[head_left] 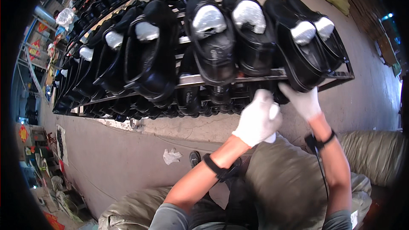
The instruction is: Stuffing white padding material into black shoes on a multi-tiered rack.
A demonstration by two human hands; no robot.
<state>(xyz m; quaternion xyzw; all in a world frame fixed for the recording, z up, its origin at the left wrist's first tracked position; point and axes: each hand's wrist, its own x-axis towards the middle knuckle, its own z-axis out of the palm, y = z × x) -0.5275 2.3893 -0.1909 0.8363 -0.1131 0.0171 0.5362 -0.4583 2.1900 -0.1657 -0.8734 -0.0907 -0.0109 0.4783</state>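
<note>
Both hands wear white gloves and are at the right end of a black metal shoe rack, below its upper shelf. My left hand (259,119) is closed, fingers curled in, and whatever may be inside it is hidden. My right hand (303,101) is just right of it, under the heel of a black shoe (300,55); its thumb points left and its other fingers are partly hidden. Between the hands, a dark shoe (279,96) shows in part on the lower level. White filling sits in the openings of the upper-shelf shoes, such as this black shoe (213,53).
The rack's front rail (272,76) runs across above my hands, with several rows of black shoes. Large olive sacks (281,174) lie close by my legs, and another sack (375,155) is at the right. A white scrap (172,156) lies on the floor.
</note>
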